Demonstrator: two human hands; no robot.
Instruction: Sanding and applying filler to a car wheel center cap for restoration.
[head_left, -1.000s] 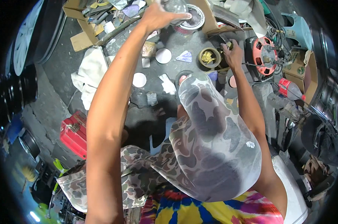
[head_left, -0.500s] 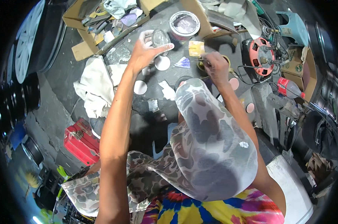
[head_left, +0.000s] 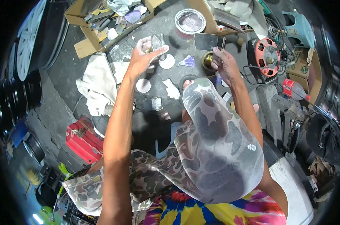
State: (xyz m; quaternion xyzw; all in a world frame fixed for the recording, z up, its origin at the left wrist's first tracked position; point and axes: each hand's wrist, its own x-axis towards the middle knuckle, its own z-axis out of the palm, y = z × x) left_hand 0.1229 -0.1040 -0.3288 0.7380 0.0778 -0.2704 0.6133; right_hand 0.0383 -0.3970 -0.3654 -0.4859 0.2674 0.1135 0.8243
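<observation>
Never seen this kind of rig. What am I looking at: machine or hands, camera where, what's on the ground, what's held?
No machine: these are a person's two bare hands. The view comes from the left of two fisheye cameras worn on the head, looking down, so straight edges bend near the rim.

The left hand holds a round, lid-like disc, tilted on edge. The right hand appears to pinch a thin dark piece; whether it also holds the dark rectangular sheet beside it is unclear.

On the grey ground are an open tin, pale round pads, a whitish cloth, a red case and a cardboard box of scraps. The patterned shape in front is the person's trouser leg.
</observation>
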